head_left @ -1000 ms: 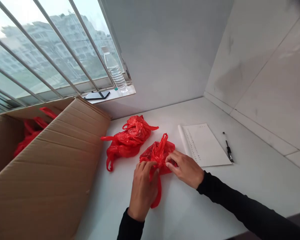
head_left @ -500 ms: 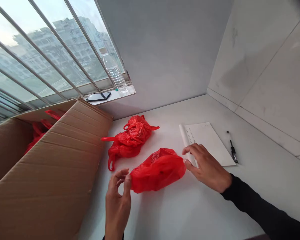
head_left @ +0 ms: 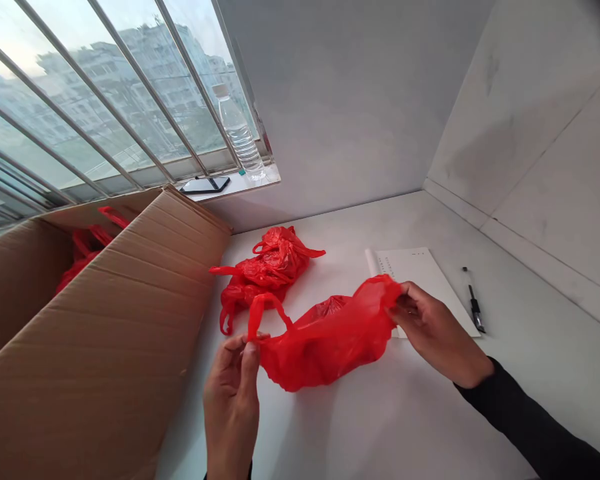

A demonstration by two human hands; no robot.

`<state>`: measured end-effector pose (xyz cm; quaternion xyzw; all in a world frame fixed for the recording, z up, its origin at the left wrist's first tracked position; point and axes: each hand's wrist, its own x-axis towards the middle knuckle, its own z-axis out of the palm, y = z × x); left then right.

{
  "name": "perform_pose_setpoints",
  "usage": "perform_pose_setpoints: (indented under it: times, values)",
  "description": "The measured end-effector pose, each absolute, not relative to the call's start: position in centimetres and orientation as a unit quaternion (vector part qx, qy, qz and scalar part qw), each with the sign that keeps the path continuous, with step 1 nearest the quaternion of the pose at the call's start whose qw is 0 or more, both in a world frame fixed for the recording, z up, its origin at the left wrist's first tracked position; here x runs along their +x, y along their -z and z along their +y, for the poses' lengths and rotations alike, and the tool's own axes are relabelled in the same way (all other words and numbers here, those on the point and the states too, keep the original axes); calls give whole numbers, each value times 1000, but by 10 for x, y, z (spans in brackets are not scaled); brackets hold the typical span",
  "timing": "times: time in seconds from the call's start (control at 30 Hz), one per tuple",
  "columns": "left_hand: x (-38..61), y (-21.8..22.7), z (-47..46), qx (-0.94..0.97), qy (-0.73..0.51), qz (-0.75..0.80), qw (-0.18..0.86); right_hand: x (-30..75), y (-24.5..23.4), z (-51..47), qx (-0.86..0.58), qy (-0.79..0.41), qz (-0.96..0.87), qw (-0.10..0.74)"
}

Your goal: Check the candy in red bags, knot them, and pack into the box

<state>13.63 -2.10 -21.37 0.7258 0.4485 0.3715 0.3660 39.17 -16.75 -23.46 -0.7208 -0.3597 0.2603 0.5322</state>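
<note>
Our left hand pinches the left end of a bright red, thin plastic carrier bag between thumb and forefinger, at the foot of a looped handle. Our right hand has its grip closed on the crumpled right end, the fingertips partly hidden by film. We hold this one bag stretched over the smooth white table, its long axis running left to right and rising slightly rightward; the loop points up and away from us.

Just beyond lies one wrinkled heap of red plastic; we cannot count its bags. To the right are one white paper pad and one slim pen with black parts. At left stands one creased brown cardboard box with more red plastic inside. On the sill are one clear ribbed bottle and one flat dark phone.
</note>
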Motion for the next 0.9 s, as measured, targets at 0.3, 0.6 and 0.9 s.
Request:
perform_pose_setpoints:
  times: [0.3, 0.6, 0.9]
  values:
    - [150, 192, -44, 703, -405, 383, 442, 345, 197, -155, -636, -39, -638, 434]
    - [147, 177, -59, 752, -417, 372, 350, 369, 217, -121, -726, -43, -675, 125]
    - [148, 172, -65, 661, -342, 429, 513, 378, 188, -119, -720, -127, -638, 242]
